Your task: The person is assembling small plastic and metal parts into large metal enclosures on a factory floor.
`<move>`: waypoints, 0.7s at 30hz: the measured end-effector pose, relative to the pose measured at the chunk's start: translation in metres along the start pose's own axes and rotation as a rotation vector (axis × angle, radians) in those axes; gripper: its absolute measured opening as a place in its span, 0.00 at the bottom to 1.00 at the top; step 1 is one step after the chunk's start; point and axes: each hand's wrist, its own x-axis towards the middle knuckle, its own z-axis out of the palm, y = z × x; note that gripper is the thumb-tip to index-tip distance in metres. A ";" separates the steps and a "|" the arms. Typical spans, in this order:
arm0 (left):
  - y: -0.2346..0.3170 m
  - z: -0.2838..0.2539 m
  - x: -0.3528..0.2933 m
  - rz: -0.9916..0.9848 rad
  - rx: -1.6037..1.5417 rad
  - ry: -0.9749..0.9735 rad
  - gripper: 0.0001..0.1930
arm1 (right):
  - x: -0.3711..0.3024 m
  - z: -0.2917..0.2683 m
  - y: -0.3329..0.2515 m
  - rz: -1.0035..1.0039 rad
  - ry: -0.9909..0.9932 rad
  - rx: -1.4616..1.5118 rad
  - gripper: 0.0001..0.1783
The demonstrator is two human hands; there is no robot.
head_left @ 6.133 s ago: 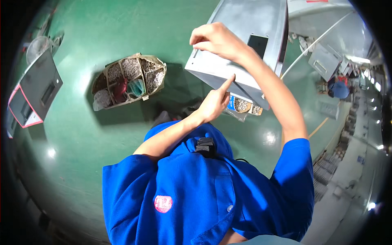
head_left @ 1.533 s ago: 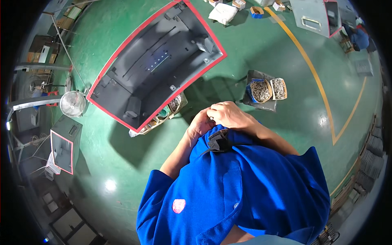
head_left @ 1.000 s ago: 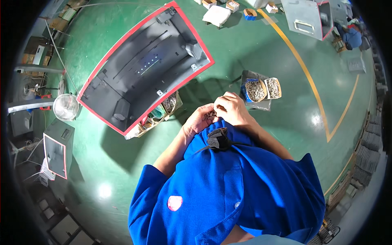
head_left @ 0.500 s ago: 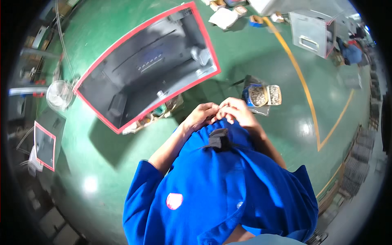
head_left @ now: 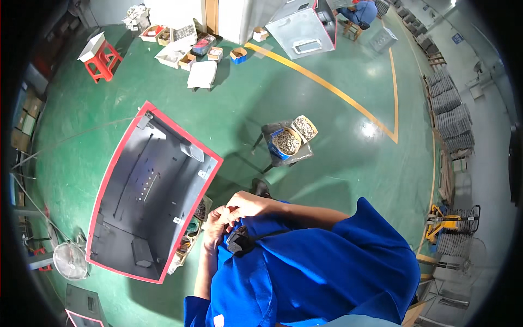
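My left hand (head_left: 213, 225) and my right hand (head_left: 246, 205) meet just in front of my blue jacket, fingertips pinched together. Whatever lies between their fingers is hidden or too small to make out. Left of my hands is a large open grey metal cabinet (head_left: 158, 185) with red edges, its hollow inside facing up; neither hand touches it. Beyond my hands stands a small stool (head_left: 299, 155) bearing a blue box of small metal parts (head_left: 285, 143) and a pale box of similar parts (head_left: 305, 128).
Partly under the cabinet's near side sit containers of parts (head_left: 188, 240). A fan (head_left: 71, 260) stands at far left. Farther off are a red stool (head_left: 102, 62), several small boxes (head_left: 185, 61), another metal cabinet (head_left: 305, 38) and a seated person (head_left: 362, 13). Stacked panels (head_left: 449, 103) line the right.
My view has swung to the right, so the cabinet sits lower and farther left, and the stool of parts is ahead. Both hands stay together at the fingertips.
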 end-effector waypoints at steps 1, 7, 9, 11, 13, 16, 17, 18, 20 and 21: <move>0.002 -0.002 0.000 0.008 -0.012 -0.030 0.14 | 0.002 0.002 0.005 0.037 0.021 -0.005 0.16; -0.004 -0.023 -0.001 -0.038 0.092 -0.045 0.18 | 0.004 0.007 -0.028 0.131 -0.010 -0.133 0.17; 0.000 -0.023 -0.001 -0.038 0.255 -0.037 0.21 | 0.005 0.008 -0.020 0.116 -0.007 -0.232 0.16; -0.003 -0.026 0.004 -0.025 0.285 -0.050 0.21 | 0.005 0.008 -0.013 0.115 0.010 -0.313 0.15; -0.006 -0.028 0.008 -0.028 0.261 -0.052 0.21 | 0.006 0.007 -0.008 0.126 0.038 -0.377 0.15; -0.012 -0.032 0.016 -0.053 0.102 -0.066 0.21 | 0.005 0.002 -0.018 0.104 0.076 -0.382 0.16; -0.012 -0.039 0.014 -0.100 0.012 -0.092 0.23 | 0.005 0.005 -0.025 0.114 0.095 -0.402 0.16; -0.012 -0.039 0.014 -0.105 -0.063 -0.080 0.23 | 0.007 0.009 -0.029 0.143 0.110 -0.464 0.16; -0.018 -0.038 0.020 -0.131 -0.177 -0.018 0.24 | 0.011 0.011 -0.039 0.108 0.073 -0.437 0.19; -0.020 -0.035 0.026 -0.173 -0.192 0.023 0.24 | 0.013 0.009 -0.043 0.111 0.043 -0.482 0.20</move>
